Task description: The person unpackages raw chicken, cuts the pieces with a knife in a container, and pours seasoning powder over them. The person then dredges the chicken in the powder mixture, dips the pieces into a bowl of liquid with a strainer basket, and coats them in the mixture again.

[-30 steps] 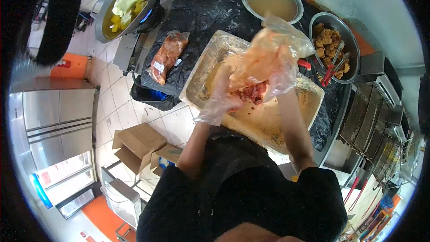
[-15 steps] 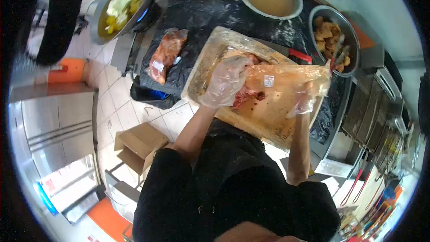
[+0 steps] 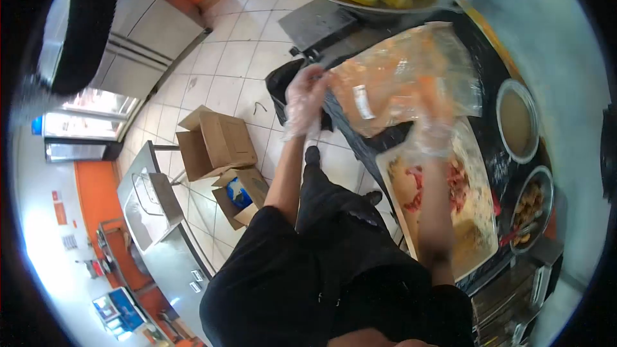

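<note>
A clear plastic bag (image 3: 402,71), stained orange, with a white label, spreads over the black-covered table. My left hand (image 3: 303,103), in a clear plastic glove, is at the bag's left corner with its fingers bent onto the edge. Over the lower right part of the bag is my right hand (image 3: 432,132), also gloved; motion smears its fingers, so its grip cannot be told. Below that hand stands a large tray (image 3: 483,196) with pieces of raw red meat (image 3: 457,186) and orange-brown residue. My right forearm hides part of the tray.
A pan (image 3: 385,8) with yellow pieces and something white is at the top. Along the right are a bowl of cloudy liquid (image 3: 516,122) and a bowl of brown pieces (image 3: 530,209). Cardboard boxes (image 3: 222,141) stand on the tiled floor, left of my legs.
My view has turned left. The bag has gone from above the tray to the table area beside it, both hands moving with it. The meat pack seen on the table is no longer distinguishable.
</note>
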Tool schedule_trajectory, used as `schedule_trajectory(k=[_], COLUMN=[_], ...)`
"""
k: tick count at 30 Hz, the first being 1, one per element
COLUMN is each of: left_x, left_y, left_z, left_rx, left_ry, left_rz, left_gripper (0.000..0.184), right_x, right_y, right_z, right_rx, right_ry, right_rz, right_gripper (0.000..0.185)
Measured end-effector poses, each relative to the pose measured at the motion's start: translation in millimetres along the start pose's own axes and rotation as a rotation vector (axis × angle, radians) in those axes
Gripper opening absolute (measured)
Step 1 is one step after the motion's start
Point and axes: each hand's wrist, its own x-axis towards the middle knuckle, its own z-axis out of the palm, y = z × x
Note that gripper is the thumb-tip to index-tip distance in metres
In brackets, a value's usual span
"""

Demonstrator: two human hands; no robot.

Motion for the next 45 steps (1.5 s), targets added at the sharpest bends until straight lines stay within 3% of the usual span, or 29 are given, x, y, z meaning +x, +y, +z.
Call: schedule_trajectory(k=[2, 4, 5, 6, 7, 10, 12, 13, 15, 16, 18, 20, 21, 24, 25, 26, 27, 29, 30, 32, 34, 35, 36, 37, 39, 41, 43, 44, 45], left_x=[29.0, 50.5, 66.9, 84.0, 93.8, 117.7, 121.3, 104.5, 112.5, 105.7, 103.9, 102.4, 90.0, 116.4, 115.5, 110.0, 108.5, 119.3, 120.1, 125.9, 136.7, 133.9, 131.1, 130.7, 133.5, 127.8, 129.7, 119.1, 107.9], left_y=[-68.7, -179.5, -204.0, -232.1, -283.6, -433.4, -516.5, -552.3, -524.2, -508.0, -470.9, -423.0, -419.2, -275.1, -250.7, -227.5, -192.8, -107.8, -75.2, -46.5, -93.5, -95.6, -96.4, -99.8, -86.2, -73.6, -104.7, -96.5, -85.3], left_z=[-75.4, -145.4, -160.4, -171.4, -175.3, -185.1, -212.7, -225.1, -233.9, -247.0, -263.2, -270.6, -278.1, -209.5, -179.7, -148.2, -109.0, -22.7, 19.9, 105.1, 191.0, 217.9, 245.2, 274.4, 307.4, 318.9, 320.5, 325.5, 326.8], left_rx=[0.004, 0.247, 0.446, 0.644, 0.785, 0.906, 0.821, 0.827, 0.285, 0.284, 0.119, 0.036, 0.146, 0.579, 0.270, -0.043, -0.080, -0.023, 0.099, 0.171, 0.309, 0.498, 0.700, 0.909, 1.142, 1.209, 1.065, 1.068, 1.068], left_ry=[0.205, 0.371, 0.314, 0.249, 0.316, 0.353, 0.284, 0.256, 0.265, 0.168, 0.106, 0.077, -0.025, -0.026, -0.066, -0.117, -0.231, -0.535, -0.694, -0.958, -1.078, -1.168, -1.248, -1.315, -1.466, -1.630, -1.708, -1.700, -1.677], left_rz=[-0.083, -0.421, -0.620, -0.817, -0.777, -0.752, -0.920, -0.862, -0.844, -0.861, -0.995, -1.112, -0.842, -0.535, -0.404, -0.294, -0.270, -0.309, -0.145, 0.063, 0.740, 0.696, 0.646, 0.586, 0.648, 0.626, 0.598, 0.473, 0.343], left_gripper=[0.024, 0.043, 0.052, 0.061, 0.062, 0.057, 0.057, 0.050, 0.043, 0.033, 0.033, 0.035, 0.036, 0.035, 0.030, 0.024, 0.021, 0.023, 0.030, 0.039, 0.048, 0.054, 0.060, 0.067, 0.059, 0.046, 0.042, 0.039, 0.038], right_x=[-2.0, -13.3, -20.4, -25.1, -29.3, -47.8, -77.5, -95.0, -117.0, -105.1, -76.6, -74.8, -68.9, -40.9, -38.6, -25.9, -35.7, -60.5, -75.6, -96.0, -101.7, -85.3, -84.7, -86.8, -77.0, -82.7, -60.0, -40.8, -26.1], right_y=[7.6, 33.6, 50.8, 77.3, 108.9, 155.2, 259.9, 290.3, 327.4, 323.9, 291.8, 249.8, 226.7, 118.6, 89.1, 36.9, 28.6, 7.6, -19.0, -42.2, -30.0, -35.5, -7.3, 39.8, 100.9, 152.7, 170.7, 164.6, 154.3], right_z=[91.7, 170.4, 208.2, 240.4, 271.9, 364.4, 421.9, 445.1, 488.0, 485.2, 472.4, 436.7, 413.4, 314.9, 271.7, 227.5, 175.9, 52.6, -1.3, -98.0, -199.8, -238.6, -289.0, -354.4, -441.1, -471.3, -466.3, -461.7, -455.0], right_rx=[-0.012, -0.067, -0.126, -0.231, -0.340, 0.010, 0.011, -0.201, -0.624, -0.689, -0.675, -0.497, -0.424, -0.246, -0.174, -0.374, -0.377, -0.360, -0.869, -1.351, -0.806, -0.910, -0.912, -1.151, -1.418, -1.436, -1.429, -1.418, -1.243], right_ry=[-0.127, -0.190, -0.204, -0.188, -0.173, -0.146, -0.144, -0.184, -0.253, -0.338, -0.583, -0.660, -0.732, -0.737, -0.671, -0.641, -0.475, -0.232, -0.213, -0.078, 0.415, 0.441, 0.465, 0.238, -0.001, 0.027, -0.238, -0.391, -0.398], right_rz=[0.048, 0.103, 0.074, -0.098, -0.266, 0.151, 0.262, 0.321, 0.450, 0.516, 0.648, 0.557, 0.510, 0.392, 0.314, 0.551, 0.515, 0.567, 0.303, 0.183, 0.587, 0.716, 0.678, 0.664, 0.408, -0.024, 0.332, 0.497, 0.734], right_gripper=[0.041, 0.041, 0.042, 0.040, 0.039, 0.044, 0.053, 0.056, 0.063, 0.065, 0.067, 0.055, 0.050, 0.047, 0.047, 0.044, 0.032, 0.049, 0.061, 0.068, 0.043, 0.030, 0.018, 0.016, 0.018, 0.020, 0.019, 0.018, 0.018])
